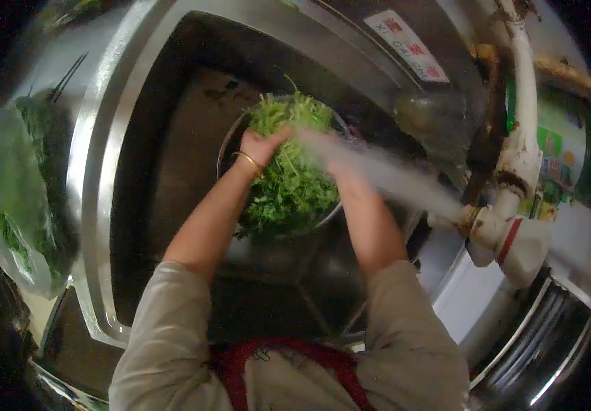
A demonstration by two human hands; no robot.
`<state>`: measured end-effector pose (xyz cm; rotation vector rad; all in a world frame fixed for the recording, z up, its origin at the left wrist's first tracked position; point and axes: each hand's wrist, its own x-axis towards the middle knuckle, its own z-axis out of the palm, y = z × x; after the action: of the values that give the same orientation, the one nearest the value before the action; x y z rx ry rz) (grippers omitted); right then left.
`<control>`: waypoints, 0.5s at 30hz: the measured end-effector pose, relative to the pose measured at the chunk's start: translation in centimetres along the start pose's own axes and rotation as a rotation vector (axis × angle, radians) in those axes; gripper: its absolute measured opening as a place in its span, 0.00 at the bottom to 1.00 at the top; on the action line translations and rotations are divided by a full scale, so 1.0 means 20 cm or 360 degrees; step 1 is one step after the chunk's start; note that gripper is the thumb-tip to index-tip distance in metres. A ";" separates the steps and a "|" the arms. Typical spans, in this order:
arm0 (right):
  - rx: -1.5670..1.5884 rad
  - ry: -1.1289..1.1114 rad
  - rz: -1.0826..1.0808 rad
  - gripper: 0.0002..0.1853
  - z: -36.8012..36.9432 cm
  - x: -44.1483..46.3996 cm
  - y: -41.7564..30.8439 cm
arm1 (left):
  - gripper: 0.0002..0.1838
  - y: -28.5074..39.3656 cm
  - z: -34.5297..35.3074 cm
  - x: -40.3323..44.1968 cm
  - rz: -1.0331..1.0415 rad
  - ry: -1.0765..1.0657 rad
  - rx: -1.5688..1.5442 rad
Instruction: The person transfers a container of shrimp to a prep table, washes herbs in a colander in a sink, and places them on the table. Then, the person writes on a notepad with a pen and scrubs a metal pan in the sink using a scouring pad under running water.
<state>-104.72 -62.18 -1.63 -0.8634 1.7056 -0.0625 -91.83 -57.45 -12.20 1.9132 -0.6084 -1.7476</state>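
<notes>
We have the leafy greens (294,179) in a round bowl (223,152) inside the sink (95,171), stems toward its far edge, our left hand (261,146) closed on them just inside the bowl's left rim. Our right hand (334,156) is at their right side, but spray blurs its fingers and we cannot tell its grip; a water jet (405,179) comes from the tap (490,229) by the sink's right edge.
</notes>
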 end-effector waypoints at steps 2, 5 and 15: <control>-0.0011 -0.0296 -0.0106 0.23 -0.08 0.24 0.16 | 0.34 -0.19 0.03 0.17 0.0248 -0.0290 -0.0810; 0.0339 -0.0701 -0.0176 0.28 -0.23 0.36 0.35 | 0.36 -0.13 0.02 0.03 0.0087 -0.0732 -0.1507; -0.0212 0.0127 -0.0329 0.32 0.11 0.12 0.21 | 0.36 -0.23 0.29 0.04 0.0722 0.0037 -0.0524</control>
<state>-105.15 -59.62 -6.25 -1.1486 1.7035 -0.1251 -97.49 -54.50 -16.05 1.4344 -0.6402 -1.4295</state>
